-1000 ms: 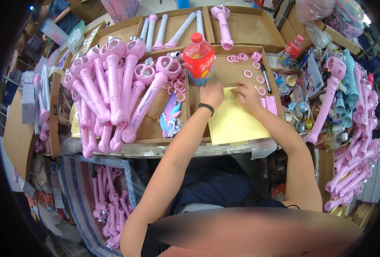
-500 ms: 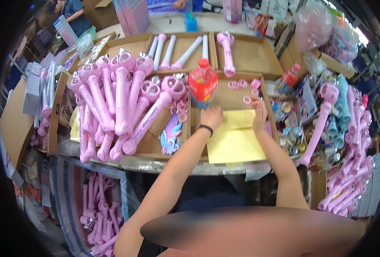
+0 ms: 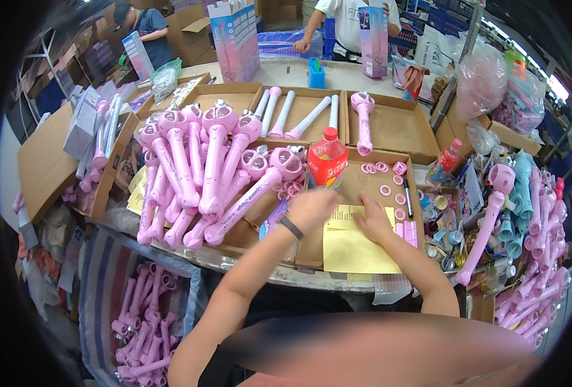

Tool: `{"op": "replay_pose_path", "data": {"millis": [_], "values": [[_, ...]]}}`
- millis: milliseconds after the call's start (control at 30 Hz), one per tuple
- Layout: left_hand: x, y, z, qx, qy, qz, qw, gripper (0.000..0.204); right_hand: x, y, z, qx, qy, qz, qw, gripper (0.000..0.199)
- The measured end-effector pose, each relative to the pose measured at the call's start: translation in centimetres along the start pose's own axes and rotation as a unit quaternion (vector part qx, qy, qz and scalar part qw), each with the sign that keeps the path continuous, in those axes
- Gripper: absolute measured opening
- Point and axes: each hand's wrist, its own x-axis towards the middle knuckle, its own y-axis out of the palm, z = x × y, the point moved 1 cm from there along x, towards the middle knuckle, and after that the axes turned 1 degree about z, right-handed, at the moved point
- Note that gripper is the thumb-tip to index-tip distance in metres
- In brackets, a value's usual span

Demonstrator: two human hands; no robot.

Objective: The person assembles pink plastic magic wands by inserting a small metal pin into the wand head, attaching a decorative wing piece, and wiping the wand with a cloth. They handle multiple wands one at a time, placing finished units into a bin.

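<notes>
A yellow paper sheet lies over the front of a shallow cardboard tray, printed lines showing near its top. My right hand rests flat on the sheet's upper right, fingers stretched and apart. At the sheet's upper left corner, my left hand is closed with curled fingers; what they hold, if anything, is hidden. Just behind it stands a red-capped drink bottle. Several pink rings and a black pen lie in the tray, to the right of my right hand.
Pink wand-like handles are heaped at left, with more in a striped bag below. Trays behind hold white-and-pink sticks and one pink wand. More wands crowd the right. Two people stand across the table.
The view has tilted upward, showing more of the far side. My right hand has moved from the sheet's right edge onto its face. My left hand stays by the upper left corner.
</notes>
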Motion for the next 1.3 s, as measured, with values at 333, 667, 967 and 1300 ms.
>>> {"op": "replay_pose_path", "data": {"millis": [333,667,967,1300], "values": [[2.2,-14.5,17.0,0.465,-0.26,-0.104,0.84,0.046,-0.2,0.3,-0.3,-0.024,-0.014,-0.024,0.999,0.064],[0.6,-19.4,21.1,0.083,-0.376,-0.084,0.919,0.084,-0.4,0.0,0.1,0.037,0.02,-0.023,0.999,0.069],[-7.1,-23.4,6.2,-0.542,-0.071,-0.351,0.76,0.04,-0.5,0.4,-0.5,0.052,0.018,-0.036,0.998,0.077],[-19.8,-11.8,1.3,-0.67,0.12,-0.38,0.626,0.057,1.2,-5.5,3.3,-0.046,-0.019,-0.234,0.971,0.085]]}}
